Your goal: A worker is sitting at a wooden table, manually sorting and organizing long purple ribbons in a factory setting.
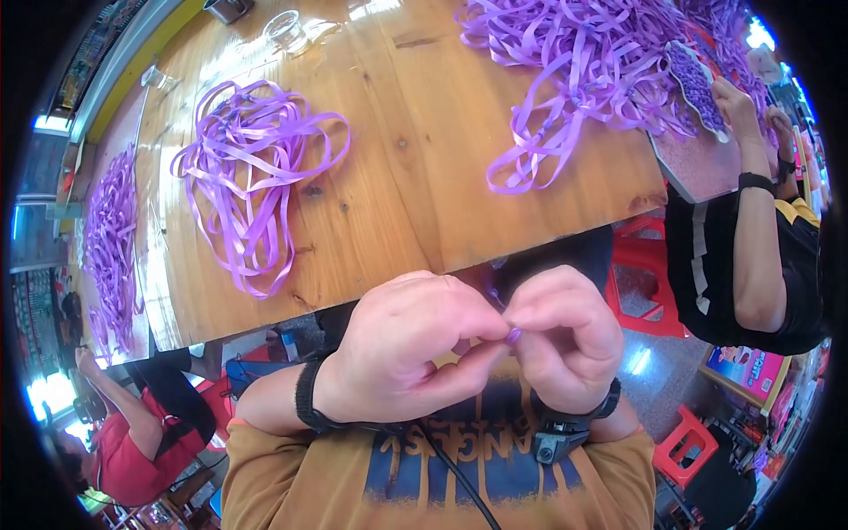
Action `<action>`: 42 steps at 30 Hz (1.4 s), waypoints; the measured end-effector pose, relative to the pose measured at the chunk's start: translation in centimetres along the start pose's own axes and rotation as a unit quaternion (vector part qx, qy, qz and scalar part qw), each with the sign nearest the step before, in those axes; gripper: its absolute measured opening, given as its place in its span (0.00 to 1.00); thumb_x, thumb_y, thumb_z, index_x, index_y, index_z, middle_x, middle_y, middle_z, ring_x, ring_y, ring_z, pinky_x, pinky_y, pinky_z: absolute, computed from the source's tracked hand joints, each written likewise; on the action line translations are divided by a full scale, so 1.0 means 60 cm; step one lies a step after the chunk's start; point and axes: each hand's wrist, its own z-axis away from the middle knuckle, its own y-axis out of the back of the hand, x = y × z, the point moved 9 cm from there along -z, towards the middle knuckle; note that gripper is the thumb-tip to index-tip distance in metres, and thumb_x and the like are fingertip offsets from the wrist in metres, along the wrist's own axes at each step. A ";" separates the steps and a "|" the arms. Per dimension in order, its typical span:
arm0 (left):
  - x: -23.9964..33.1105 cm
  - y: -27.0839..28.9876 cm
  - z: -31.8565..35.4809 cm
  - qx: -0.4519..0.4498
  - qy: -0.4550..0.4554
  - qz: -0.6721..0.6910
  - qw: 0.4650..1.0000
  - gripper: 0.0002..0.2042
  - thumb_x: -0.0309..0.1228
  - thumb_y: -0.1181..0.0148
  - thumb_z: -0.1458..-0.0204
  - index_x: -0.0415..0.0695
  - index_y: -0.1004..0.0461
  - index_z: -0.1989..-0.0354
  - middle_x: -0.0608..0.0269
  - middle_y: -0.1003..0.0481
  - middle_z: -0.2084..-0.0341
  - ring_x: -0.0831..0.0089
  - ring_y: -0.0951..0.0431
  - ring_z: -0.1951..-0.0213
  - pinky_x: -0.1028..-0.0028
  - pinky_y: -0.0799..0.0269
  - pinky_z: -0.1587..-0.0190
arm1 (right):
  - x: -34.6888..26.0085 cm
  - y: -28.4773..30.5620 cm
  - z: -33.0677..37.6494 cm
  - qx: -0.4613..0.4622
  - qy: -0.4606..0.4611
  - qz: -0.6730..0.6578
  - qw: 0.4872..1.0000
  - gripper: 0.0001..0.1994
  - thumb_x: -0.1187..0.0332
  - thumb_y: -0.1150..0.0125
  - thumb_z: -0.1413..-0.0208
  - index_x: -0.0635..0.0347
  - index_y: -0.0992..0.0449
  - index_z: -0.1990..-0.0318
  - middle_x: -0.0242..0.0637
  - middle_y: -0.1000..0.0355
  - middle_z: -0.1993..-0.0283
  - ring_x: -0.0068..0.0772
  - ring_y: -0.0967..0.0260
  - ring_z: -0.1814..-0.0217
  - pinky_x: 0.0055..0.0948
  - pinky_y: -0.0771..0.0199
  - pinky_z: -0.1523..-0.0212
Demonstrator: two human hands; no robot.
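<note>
Both my hands meet in front of my chest, just off the table's near edge. My left hand (411, 344) pinches a small bit of purple ribbon (513, 336) between thumb and fingertips. Gripping the same bit from the other side, my right hand (570, 340) has its fingers curled and its tips touching the left ones. Most of this ribbon is hidden behind the fingers; a little purple shows between the hands and the table. A loose bundle of shiny purple ribbon loops (252, 177) lies on the wooden table at left.
The wooden table (397, 194) carries a big purple ribbon heap (583, 53) at far right and a clear cup (287, 34) at the back. A tray of purple beads (695, 88) sits by a co-worker's hand (735, 108). Red stools (643, 274) stand right; another person (132, 442) sits left.
</note>
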 end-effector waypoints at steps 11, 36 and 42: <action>-0.061 -0.019 0.022 -0.030 0.234 0.239 0.942 0.05 0.22 0.43 0.55 0.38 0.32 0.70 0.66 0.31 0.76 0.81 0.33 0.76 0.81 0.39 0.73 | 0.020 -0.007 0.005 -0.029 -0.088 -0.065 0.994 0.13 0.85 0.42 0.59 0.62 0.28 0.63 0.36 0.30 0.68 0.21 0.35 0.71 0.16 0.36 0.73; -0.017 -0.005 -0.006 -0.015 0.004 0.040 0.999 0.08 0.17 0.41 0.64 0.40 0.29 0.73 0.60 0.28 0.79 0.70 0.29 0.79 0.76 0.36 0.77 | 0.022 0.006 0.000 0.007 -0.069 -0.030 0.997 0.10 0.84 0.41 0.60 0.62 0.27 0.68 0.37 0.30 0.68 0.19 0.34 0.74 0.14 0.37 0.77; -0.029 -0.009 -0.002 -0.039 0.062 0.089 0.993 0.06 0.20 0.42 0.60 0.38 0.30 0.72 0.60 0.28 0.77 0.72 0.30 0.77 0.78 0.37 0.75 | 0.001 0.009 -0.002 -0.001 -0.004 0.034 0.999 0.11 0.84 0.40 0.62 0.61 0.27 0.69 0.37 0.30 0.69 0.21 0.33 0.75 0.16 0.36 0.79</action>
